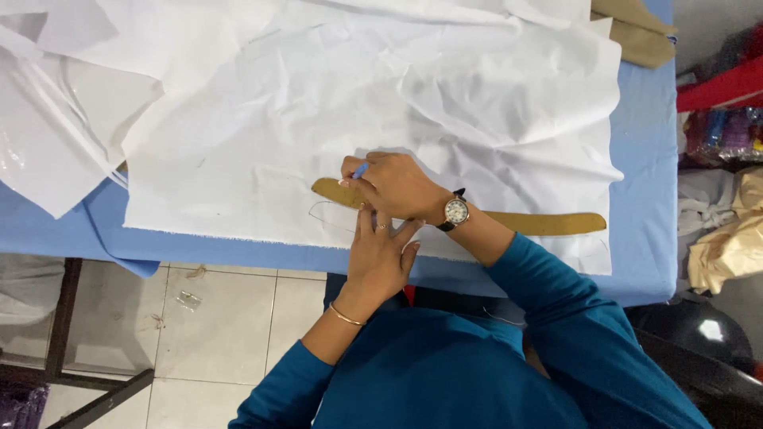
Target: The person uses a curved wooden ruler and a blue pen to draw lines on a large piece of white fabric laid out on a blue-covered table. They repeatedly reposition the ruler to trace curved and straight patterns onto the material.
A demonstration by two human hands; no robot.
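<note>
A long, curved tan paper pattern strip (548,223) lies on a creased white fabric (318,103) spread over a blue-covered table (645,159). My left hand (380,254), with a thin gold bangle on the wrist, presses flat on the strip's left part with fingers spread. My right hand (397,187), with a wristwatch, crosses just above it and grips a small blue marking pencil (360,170), whose tip is at the strip's left end. A thin drawn outline (322,211) shows on the fabric just below that end.
More white sheets (56,119) overlap at the left. Folded tan cloth (636,32) sits at the far right corner. Cream and coloured bundles (727,238) pile up right of the table. A dark metal frame (60,318) stands on the tiled floor (222,318).
</note>
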